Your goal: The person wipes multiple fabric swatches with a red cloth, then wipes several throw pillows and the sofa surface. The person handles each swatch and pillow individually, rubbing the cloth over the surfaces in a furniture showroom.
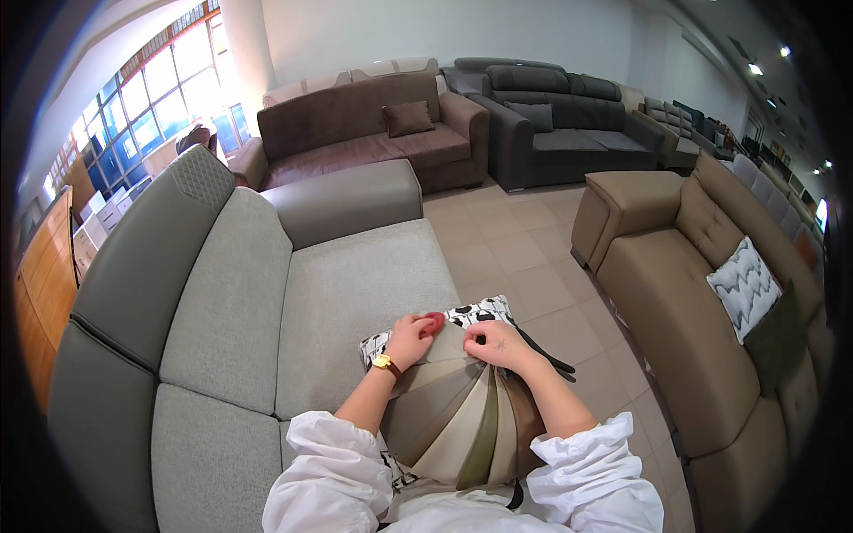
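A round piece made of fabric panels in beige, brown and olive [460, 420] spreads over the lap, its pleats drawn together near the top. Beneath it lies a black-and-white patterned cushion [490, 308]. My left hand [408, 342], with a watch at the wrist, grips a small red object [434, 323] above the upper left of the panels; what it is cannot be made out. At the gathered pleats, my right hand [496, 341] has thumb and forefinger curled together. Whether anything thin sits between them is not visible. A long dark thing [550, 356] sticks out past the right wrist.
A grey sofa [360, 280] runs along the left. To the right, across a tiled floor [526, 253], stands a tan sofa [666, 300] with cushions. A brown sofa [360, 126] and a dark grey sofa [573, 126] line the far wall.
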Demonstrator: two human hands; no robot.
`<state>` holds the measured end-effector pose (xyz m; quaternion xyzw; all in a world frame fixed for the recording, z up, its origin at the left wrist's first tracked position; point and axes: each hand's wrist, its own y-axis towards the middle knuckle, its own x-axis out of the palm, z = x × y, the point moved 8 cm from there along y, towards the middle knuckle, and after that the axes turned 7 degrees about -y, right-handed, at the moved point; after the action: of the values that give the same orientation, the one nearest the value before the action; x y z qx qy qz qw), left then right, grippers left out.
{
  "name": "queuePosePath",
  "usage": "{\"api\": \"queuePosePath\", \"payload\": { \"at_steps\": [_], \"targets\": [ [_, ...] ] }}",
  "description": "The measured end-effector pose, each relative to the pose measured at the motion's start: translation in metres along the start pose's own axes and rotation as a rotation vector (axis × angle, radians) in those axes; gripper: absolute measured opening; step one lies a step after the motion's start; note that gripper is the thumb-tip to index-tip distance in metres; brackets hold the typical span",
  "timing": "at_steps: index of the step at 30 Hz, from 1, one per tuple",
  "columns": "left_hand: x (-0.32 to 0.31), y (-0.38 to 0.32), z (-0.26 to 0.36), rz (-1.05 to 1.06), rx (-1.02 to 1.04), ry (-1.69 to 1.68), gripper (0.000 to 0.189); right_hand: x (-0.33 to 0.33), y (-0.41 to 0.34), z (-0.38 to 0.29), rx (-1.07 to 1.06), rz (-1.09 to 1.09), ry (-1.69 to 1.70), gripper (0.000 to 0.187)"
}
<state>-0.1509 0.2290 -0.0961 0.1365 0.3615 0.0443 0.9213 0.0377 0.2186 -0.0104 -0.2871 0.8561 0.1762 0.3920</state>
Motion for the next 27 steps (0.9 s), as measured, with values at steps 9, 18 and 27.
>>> {"api": "queuePosePath", "payload": {
  "at_steps": [9,18,27],
  "targets": [
    [-0.022,-0.027,0.026,0.046,0.014,0.132,0.034,-0.008,-0.006,-0.002,-0.078,0.278,-0.098,0.020],
    [0.003,-0.019,0.085,-0.191,0.280,-0.088,0.040,0.010,-0.002,0.020,0.134,0.188,-0.351,0.030],
    [-0.026,-0.008,-0.053,0.087,-0.179,0.133,0.029,0.012,-0.006,0.004,-0.056,0.111,-0.323,0.037]
  ]
}}
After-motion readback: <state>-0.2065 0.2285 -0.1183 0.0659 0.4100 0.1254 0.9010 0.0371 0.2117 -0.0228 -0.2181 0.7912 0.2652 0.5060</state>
